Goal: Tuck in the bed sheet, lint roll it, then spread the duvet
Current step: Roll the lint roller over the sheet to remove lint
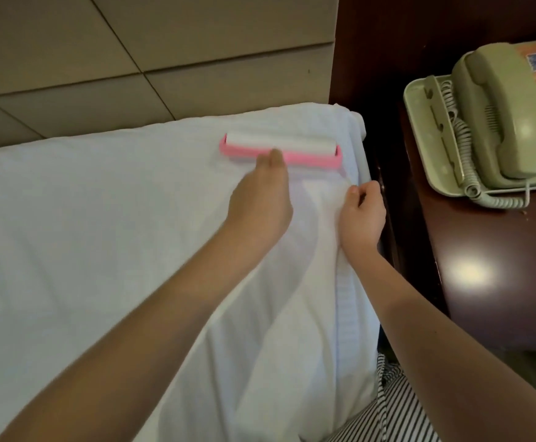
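- A person leans over the head corner of a bed, both bare forearms reaching across the white bed sheet (85, 234), which covers the mattress with soft creases and a few folds near the side edge.
- The lint roller (279, 151), a white roll set in a pink frame, lies flat on the sheet close to the top corner of the bed, parallel to the beige padded headboard (132, 43).
- The left hand (260, 202) is laid over the roller's handle, which is hidden beneath the palm; a finger and thumb close together right at the middle of the pink frame, gripping the tool.
- The right hand (362, 215) is at the side edge of the bed, just beside the roller, fingers curled and thumb pressed in, pinching a raised fold of the sheet where it drops over the mattress side.
- A dark wooden bedside table (483, 275) stands against the bed on the right, its polished top catching a patch of light.
- On it, a pale green telephone (512, 116) with a coiled cord sits in a matching tray (419, 100).
- Black-and-white striped clothing (404, 409) shows at the lower right, against the bed's edge.
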Tool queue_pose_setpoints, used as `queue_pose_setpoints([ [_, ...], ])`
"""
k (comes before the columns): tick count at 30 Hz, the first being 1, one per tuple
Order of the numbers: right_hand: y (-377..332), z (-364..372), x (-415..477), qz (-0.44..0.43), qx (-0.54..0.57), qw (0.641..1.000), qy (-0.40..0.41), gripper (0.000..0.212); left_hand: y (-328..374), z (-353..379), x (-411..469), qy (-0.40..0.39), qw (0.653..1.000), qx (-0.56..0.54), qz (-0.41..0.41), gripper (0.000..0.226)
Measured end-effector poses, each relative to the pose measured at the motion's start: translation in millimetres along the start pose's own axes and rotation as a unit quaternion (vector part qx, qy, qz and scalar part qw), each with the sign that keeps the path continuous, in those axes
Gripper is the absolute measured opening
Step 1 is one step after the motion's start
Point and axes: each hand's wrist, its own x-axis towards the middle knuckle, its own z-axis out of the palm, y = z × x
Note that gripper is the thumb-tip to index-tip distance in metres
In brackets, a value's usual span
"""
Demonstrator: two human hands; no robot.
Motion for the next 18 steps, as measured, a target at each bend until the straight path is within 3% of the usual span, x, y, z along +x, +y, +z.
queue_pose_setpoints([
  [6,13.5,-19.5,-23.4,-0.012,-0.052,0.997,-0.062,0.021,-29.8,20.3,-132.6,-0.051,0.997,0.054,0.021,0.081],
  [9,26.4,-35.5,-49.1,-0.004,-0.075,0.993,-0.093,0.029,-28.5,22.2,-115.1,-0.035,0.998,0.042,0.015,0.073],
  [14,35.7,-50.0,-88.5,0.010,-0.106,0.992,-0.066,0.029,-15.7,26.5,-28.9,0.019,0.999,-0.033,0.024,0.060],
  [18,37.6,-60.5,-98.5,0.040,-0.114,0.986,-0.114,0.029,-16.7,22.1,-49.0,0.015,0.996,-0.090,0.015,0.059],
])
